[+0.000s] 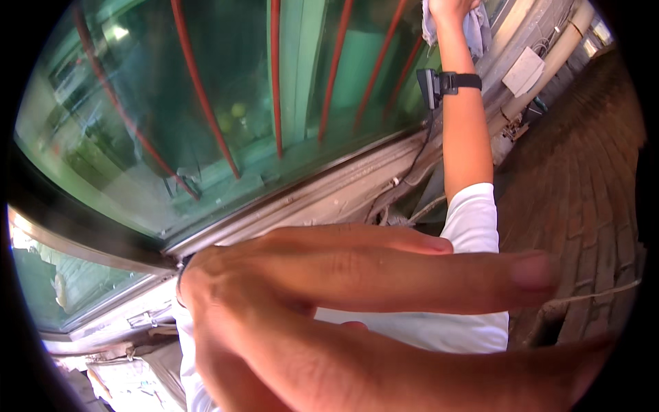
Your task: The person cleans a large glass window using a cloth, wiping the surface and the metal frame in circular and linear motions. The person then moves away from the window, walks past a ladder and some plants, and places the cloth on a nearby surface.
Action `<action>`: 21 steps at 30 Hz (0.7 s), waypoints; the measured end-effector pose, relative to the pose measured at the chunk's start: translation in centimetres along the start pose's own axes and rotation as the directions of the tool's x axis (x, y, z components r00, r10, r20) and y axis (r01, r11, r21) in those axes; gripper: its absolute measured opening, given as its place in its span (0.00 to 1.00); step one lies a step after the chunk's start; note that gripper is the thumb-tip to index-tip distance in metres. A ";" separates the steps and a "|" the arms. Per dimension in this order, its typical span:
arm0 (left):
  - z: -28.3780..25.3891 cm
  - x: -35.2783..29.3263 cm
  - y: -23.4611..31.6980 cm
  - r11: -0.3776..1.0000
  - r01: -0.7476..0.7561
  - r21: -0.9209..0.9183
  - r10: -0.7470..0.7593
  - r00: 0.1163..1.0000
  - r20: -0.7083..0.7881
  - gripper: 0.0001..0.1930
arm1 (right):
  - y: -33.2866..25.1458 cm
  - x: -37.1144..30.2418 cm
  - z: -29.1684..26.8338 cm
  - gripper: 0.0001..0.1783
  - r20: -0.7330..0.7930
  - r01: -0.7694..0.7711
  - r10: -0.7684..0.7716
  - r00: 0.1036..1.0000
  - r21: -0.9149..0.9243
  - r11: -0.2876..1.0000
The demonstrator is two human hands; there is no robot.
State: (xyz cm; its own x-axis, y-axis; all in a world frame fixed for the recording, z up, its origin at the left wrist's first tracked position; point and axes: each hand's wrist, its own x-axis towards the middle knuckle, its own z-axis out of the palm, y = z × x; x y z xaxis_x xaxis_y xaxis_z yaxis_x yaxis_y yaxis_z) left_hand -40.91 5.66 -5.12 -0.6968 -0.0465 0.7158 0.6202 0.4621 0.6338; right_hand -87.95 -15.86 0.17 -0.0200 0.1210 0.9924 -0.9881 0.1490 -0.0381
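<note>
Up high, right hand [449,8]: clamped on crumpled grey cloth [473,27] against green-tinted barred window glass [226,103].
Left hand [357,302]: fingers spread, empty, blocking the camera.
Risk: cloth could slip on the overhead stretch.

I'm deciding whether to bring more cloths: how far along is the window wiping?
Done: cannot tell; no wiped patch stands out on the glass. In hand: the right hand presses a grey cloth against the pane's top. The left hand is empty, close to the camera. Left: most of the pane.
</note>
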 end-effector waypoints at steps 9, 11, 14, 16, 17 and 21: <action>-2.0 0.3 -1.8 0.986 -0.010 -0.165 0.024 0.996 0.081 0.16 | -13.0 -1.7 -4.2 0.31 0.003 0.279 -0.281 0.960 0.102 0.955; -2.1 0.1 -2.3 0.980 -0.020 -0.198 0.038 0.995 0.089 0.15 | -12.1 -1.3 -4.0 0.32 -0.023 0.341 -0.341 0.940 0.146 0.929; -2.7 0.7 -3.3 0.967 -0.051 -0.250 0.082 0.989 0.119 0.13 | -8.9 0.7 -3.6 0.33 -0.052 0.440 -0.438 0.897 0.161 0.883; -3.1 0.7 -3.7 0.957 -0.078 -0.280 0.116 0.986 0.122 0.12 | -6.8 1.7 -2.9 0.34 -0.024 0.522 -0.524 0.851 0.134 0.842; -3.2 0.7 -3.6 0.959 -0.082 -0.273 0.119 0.985 0.123 0.12 | -5.7 2.1 -2.4 0.35 0.001 0.551 -0.554 0.832 0.101 0.828; -5.7 -0.3 -4.7 0.929 -0.221 -0.297 0.239 0.971 0.026 0.10 | -3.1 2.5 -1.6 0.36 0.120 0.557 -0.569 0.813 0.120 0.822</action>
State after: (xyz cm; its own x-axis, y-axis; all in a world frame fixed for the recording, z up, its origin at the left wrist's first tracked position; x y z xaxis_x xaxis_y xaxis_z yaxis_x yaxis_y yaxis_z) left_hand -41.59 -1.54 -6.64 -0.5372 0.0885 0.8388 0.8373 0.1765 0.5175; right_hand -84.70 -14.41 2.63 0.5280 -0.1043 0.8428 -0.8413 0.0716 0.5358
